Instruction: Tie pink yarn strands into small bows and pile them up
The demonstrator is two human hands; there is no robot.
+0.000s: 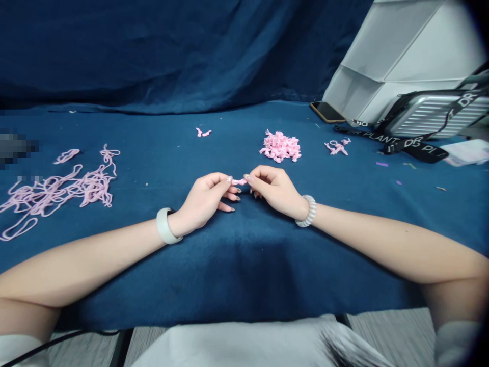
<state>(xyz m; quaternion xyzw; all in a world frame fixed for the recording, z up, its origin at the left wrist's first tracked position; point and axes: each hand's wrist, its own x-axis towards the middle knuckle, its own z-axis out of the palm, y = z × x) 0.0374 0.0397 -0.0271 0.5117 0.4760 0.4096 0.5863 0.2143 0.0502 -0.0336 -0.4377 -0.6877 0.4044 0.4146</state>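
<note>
Beyond the pinching hands (275, 191), a ribbed silver case (435, 113) sits closed.

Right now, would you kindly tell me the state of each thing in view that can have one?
left hand: pinching one end of the pink knotted piece
right hand: pinching the other end
pink knotted piece: held between both hands' fingertips
loose pink yarn: tangled in open loops
pile of pink knotted pieces: heaped together
smartphone: lying flat
black strap: lying slack
</note>
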